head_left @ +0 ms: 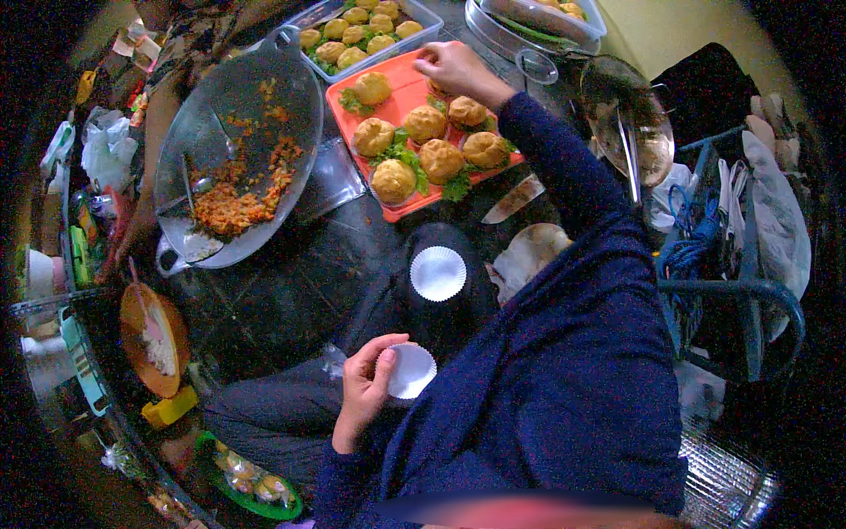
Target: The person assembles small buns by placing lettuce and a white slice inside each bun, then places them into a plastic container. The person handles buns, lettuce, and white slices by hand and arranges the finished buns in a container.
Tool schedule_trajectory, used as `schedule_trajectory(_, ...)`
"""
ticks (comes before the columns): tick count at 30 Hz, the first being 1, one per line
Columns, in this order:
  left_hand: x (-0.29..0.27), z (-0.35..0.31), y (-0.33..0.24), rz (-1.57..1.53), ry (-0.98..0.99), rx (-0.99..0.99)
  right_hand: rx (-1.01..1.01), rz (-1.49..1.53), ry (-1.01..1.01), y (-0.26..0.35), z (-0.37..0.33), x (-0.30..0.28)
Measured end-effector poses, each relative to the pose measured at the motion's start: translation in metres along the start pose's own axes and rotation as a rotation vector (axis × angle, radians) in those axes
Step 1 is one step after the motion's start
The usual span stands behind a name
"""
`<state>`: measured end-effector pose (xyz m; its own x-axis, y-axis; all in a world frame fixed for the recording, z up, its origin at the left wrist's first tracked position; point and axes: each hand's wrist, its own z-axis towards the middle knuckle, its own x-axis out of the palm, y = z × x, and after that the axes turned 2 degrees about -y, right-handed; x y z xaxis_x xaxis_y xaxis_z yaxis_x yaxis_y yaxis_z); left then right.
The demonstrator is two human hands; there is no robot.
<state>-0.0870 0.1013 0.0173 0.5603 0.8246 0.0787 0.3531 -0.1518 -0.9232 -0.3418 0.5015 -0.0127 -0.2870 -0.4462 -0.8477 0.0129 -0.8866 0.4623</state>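
Observation:
Low in the middle, my left hand (368,375) grips a white fluted paper baking cup (411,371) by its edge, thumb laid across it. A second white paper cup (438,274) rests on my dark-trousered knee. Stretched out to the far side, my right hand (458,70) is over the upper edge of an orange tray (401,79), its fingers bent together; what they hold, if anything, is hidden. Golden cream-puff-like buns (426,123) with green lettuce (456,188) stand on that tray in paper cups. One bun sits partly covered under my right hand.
Left of the tray is a large grey wok (304,106) with orange-brown filling and spoons. Behind stands a clear plastic box (429,33) of more buns. A knife (514,199) lies right of the tray; an orange bowl (130,331) and a green basket (286,504) stand at left.

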Motion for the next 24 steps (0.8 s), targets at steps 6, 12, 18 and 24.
schedule_trajectory(6, -0.01, -0.005, -0.007, 0.034, -0.065, -0.027, 0.37, 0.308, 0.154, 0.036, 0.052, 0.076)
schedule_trajectory(12, -0.024, -0.004, -0.008, 0.044, -0.098, 0.024, 0.553, 0.576, 0.224, 0.045, 0.046, 0.102)
schedule_trajectory(18, -0.025, -0.005, -0.009, -0.032, -0.093, 0.038, 0.505, 0.878, 0.27, 0.06, 0.028, 0.072)
schedule_trajectory(24, -0.02, -0.004, -0.01, 0.107, -0.078, 0.075, 0.52, 1.083, 0.302, 0.066, 0.015, 0.004)
